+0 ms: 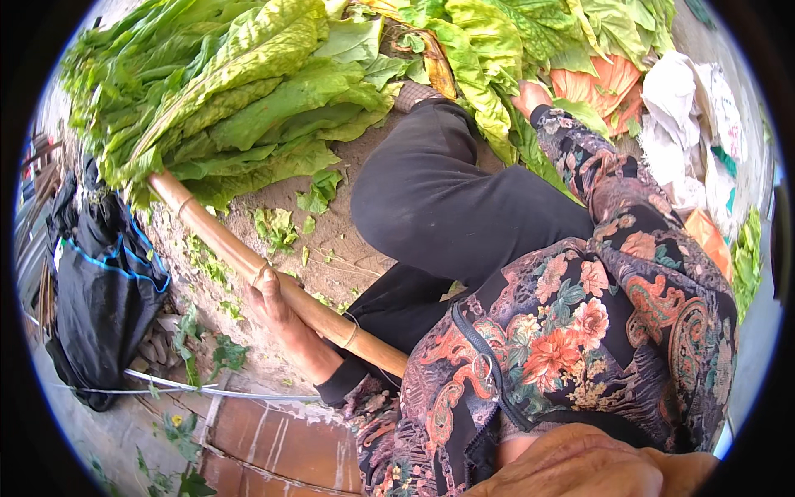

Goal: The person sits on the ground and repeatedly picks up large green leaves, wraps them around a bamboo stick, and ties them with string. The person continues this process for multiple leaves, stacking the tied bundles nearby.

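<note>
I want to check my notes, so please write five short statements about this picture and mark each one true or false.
1. The left hand touches the pole. True.
2. The right hand touches the pole too. False: it is at the leaves, apart from the pole.
3. The trousers are white. False: they are dark.
4. The black bag is at the picture's left side. True.
5. The jacket has a flower pattern. True.

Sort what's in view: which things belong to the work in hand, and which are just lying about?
Apparently in use:
- pole, held by the left hand
- large green leaves at its far end
- yellow-green leaves beside the right hand

Apparently lying about:
- black fabric item with blue trim
- white sacking
- leaf scraps
</note>
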The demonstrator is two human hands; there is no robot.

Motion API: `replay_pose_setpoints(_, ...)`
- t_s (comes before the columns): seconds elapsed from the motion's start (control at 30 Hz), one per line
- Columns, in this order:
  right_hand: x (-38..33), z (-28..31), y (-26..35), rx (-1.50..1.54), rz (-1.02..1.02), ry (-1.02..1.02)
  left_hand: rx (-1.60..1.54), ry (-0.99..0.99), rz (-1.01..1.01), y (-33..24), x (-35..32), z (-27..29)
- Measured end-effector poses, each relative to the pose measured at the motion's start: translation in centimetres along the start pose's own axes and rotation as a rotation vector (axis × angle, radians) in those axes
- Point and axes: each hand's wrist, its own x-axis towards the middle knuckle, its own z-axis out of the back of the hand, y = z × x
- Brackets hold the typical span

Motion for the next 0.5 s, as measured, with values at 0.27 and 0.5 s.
replay_pose_setpoints(0.27, 2.7, 8.7, -10.6, 0.125, 0.173, -0.238, -0.025, 0.009, -0.067, 2.3, 3.2, -0.3)
replay_pose_setpoints(0.5, 0.0, -1.7, -0.7, 0.202, 0.065, 0.081, -0.022, 0.013, -0.048, 2.7, 4.2, 0.5)
